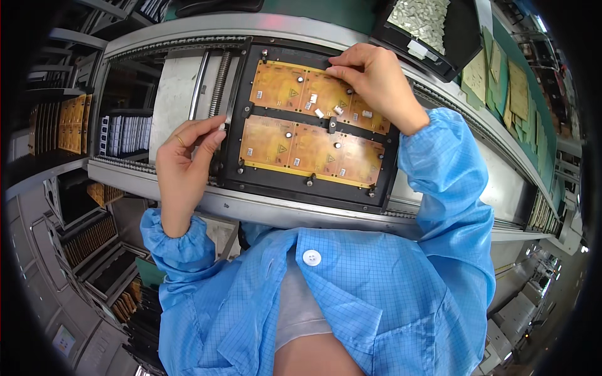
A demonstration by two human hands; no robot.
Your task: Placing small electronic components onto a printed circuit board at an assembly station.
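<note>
A black carrier frame (311, 185) sits on a metal conveyor line (295, 213) and holds two orange circuit panels, the far panel (316, 94) along the frame's far edge and the near panel (310, 150) along its near edge. Small white components (318, 113) dot both panels.

The right hand (370, 78) reaches over the far edge of the frame. Its fingers (342, 67) are curled and pinched together, tips pressing on the far panel near the frame's far right corner; whether they grip a small part there cannot be told.

The left hand (185, 163) rests at the frame's left edge, fingers loosely bent and half closed, fingertips touching the frame's left rail beside a threaded rod (219, 84) of the conveyor. It holds nothing visible.

Beyond the line's far right corner stands a black bin (461, 41) filled with small pale parts (423, 19). To the right of the bin, loose green and tan boards (508, 81) lie on a green surface. Both forearms wear blue smock sleeves (445, 169).
</note>
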